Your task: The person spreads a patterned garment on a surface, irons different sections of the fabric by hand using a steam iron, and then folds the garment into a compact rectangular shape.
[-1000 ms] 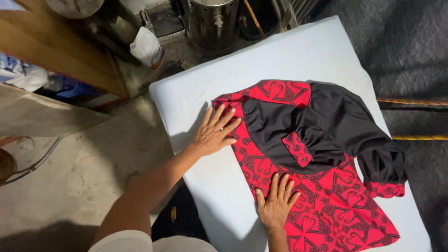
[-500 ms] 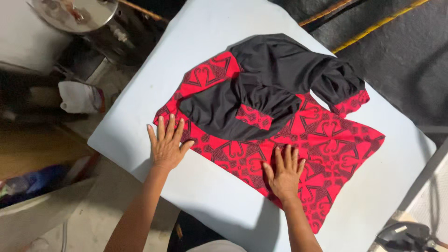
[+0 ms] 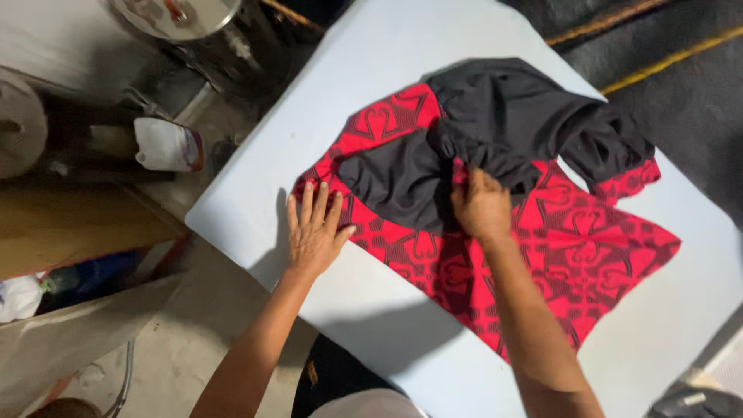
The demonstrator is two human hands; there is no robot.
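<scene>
standing over a pale blue table (image 3: 371,340), a person works a red-and-black patterned garment (image 3: 573,240) laid out across its middle. the left hand (image 3: 313,232) lies flat with fingers spread, palm down on the table at the garment's nine o'clock edge, fingertips just onto the red cloth. the right hand (image 3: 481,205) is closed, its fingers bunched around a fold of the black sleeve (image 3: 511,124) near the centre of the garment; the fabric gathers into creases where it is gripped. the black part covers the garment's twelve o'clock half and trails toward two o'clock, where a red cuff (image 3: 635,178) shows. the red patterned body fans out toward four and five o'clock, ending near the table's edge. off the table at ten o'clock, a white plastic jug (image 3: 166,145) lies on its side on the floor, and a large metal pot (image 3: 193,23) stands at eleven o'clock. a grey concrete floor (image 3: 178,340) shows at seven o'clock beneath the person's forearm.
</scene>
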